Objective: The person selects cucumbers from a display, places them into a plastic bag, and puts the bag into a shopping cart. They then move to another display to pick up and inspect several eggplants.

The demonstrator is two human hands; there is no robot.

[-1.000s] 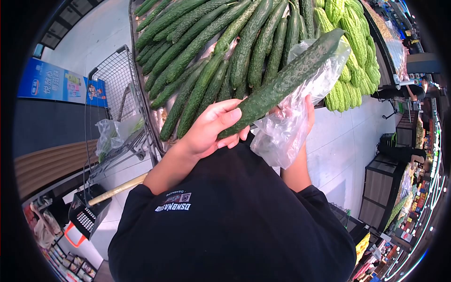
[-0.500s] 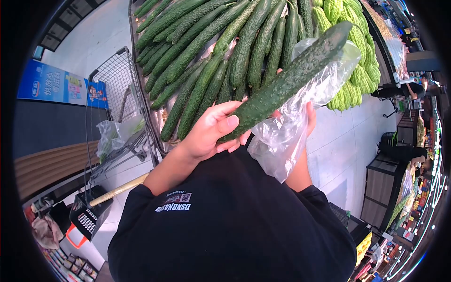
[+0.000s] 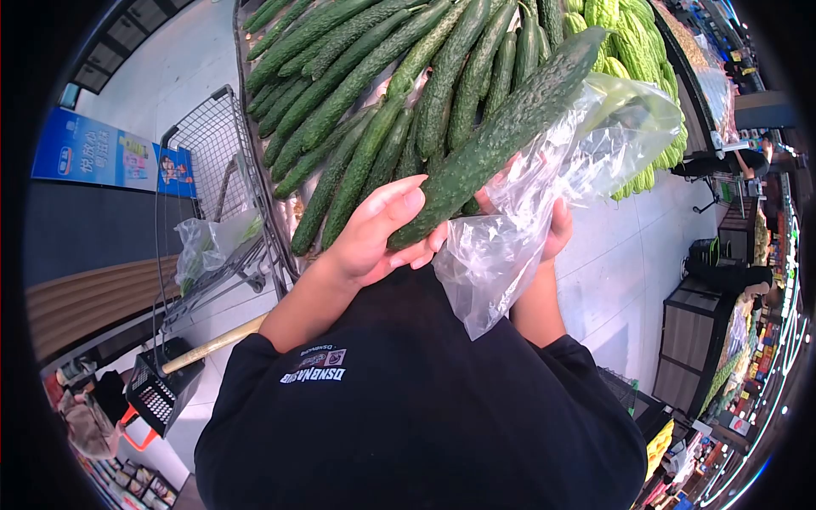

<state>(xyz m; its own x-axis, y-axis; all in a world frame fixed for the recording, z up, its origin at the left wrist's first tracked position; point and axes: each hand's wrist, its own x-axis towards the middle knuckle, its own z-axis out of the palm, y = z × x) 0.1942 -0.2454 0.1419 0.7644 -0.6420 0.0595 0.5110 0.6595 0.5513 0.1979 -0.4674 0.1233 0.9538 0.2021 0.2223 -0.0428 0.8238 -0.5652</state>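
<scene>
A long, dark green, bumpy cucumber (image 3: 510, 136) slants up and to the right across the middle of the view. Its lower end is in my left hand (image 3: 374, 234), thumb on top and fingers curled beneath. My right hand (image 3: 557, 228) is closed on a clear plastic bag (image 3: 501, 263), which hides part of the fingers. The bag lies beside and partly behind the cucumber, its upper part puffed out to the right. Beyond both hands are heaped cucumbers (image 3: 340, 93) on a display stand.
Light green bitter melons (image 3: 633, 42) lie right of the cucumbers. At left stands a wire shopping cart (image 3: 212, 127) with a bagged green vegetable (image 3: 212, 242) in it. A long-handled dustpan (image 3: 161, 387) is at lower left. A person (image 3: 748, 161) stands far right.
The cucumber has tilted a little more upright, its far tip moving left. The bag has shifted and its upper part has spread out to the right.
</scene>
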